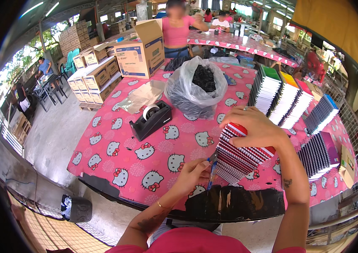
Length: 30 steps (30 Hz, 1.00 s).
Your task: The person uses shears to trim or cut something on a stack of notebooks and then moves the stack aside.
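Observation:
My right hand (pixel 253 125) rests on top of a stack of red spiral-bound notebooks (pixel 240 158) standing on edge on the pink cartoon-cat tablecloth (pixel 136 147), and grips the top ones. My left hand (pixel 193 172) is near the table's front edge, pinching a blue pen (pixel 212 170) held against the spiral side of that stack.
A black tape dispenser (pixel 150 119) and a clear bag of black spiral bindings (pixel 198 86) sit further back. Rows of notebooks (pixel 286 99) stand to the right. An open cardboard box (pixel 141 50) and stacked cartons (pixel 94 78) lie at the back left. A person in pink stands beyond the table.

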{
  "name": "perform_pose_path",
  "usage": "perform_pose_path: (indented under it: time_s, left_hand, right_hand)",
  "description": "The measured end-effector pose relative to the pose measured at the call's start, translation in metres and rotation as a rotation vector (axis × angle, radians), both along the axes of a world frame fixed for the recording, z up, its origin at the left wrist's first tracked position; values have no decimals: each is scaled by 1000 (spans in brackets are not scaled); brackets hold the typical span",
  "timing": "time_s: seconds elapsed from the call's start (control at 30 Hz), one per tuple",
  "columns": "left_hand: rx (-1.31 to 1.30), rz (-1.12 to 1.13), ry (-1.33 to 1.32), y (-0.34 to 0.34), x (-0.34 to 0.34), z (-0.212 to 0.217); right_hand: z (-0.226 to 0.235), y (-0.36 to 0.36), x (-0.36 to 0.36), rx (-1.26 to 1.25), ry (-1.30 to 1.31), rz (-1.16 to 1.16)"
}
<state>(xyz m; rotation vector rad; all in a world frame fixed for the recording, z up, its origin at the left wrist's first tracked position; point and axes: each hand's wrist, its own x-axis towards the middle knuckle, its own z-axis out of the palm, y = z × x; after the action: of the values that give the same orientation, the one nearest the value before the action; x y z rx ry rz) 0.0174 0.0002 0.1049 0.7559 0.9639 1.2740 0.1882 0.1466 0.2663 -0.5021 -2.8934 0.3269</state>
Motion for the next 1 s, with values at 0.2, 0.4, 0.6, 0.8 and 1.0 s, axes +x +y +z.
perform_pose_path:
  time_s: [0.2, 0.4, 0.6, 0.8, 1.0]
  left_hand:
    - [6, -14, 250, 3, -5, -2]
    - [22, 22, 215, -1, -1, -8]
    - [-73, 26, -32, 1, 0, -13]
    - [322, 199, 830, -3, 4, 2]
    - [634, 485, 1156, -1, 9, -9]
  right_hand:
    - [-1, 1, 0, -3, 16, 2]
    - [0, 0, -1, -1, 13, -3]
    - [0, 0, 0, -9, 30, 0]
    - [0, -1, 0, -11, 14, -7]
    - [-1, -1, 0, 15, 30, 0]
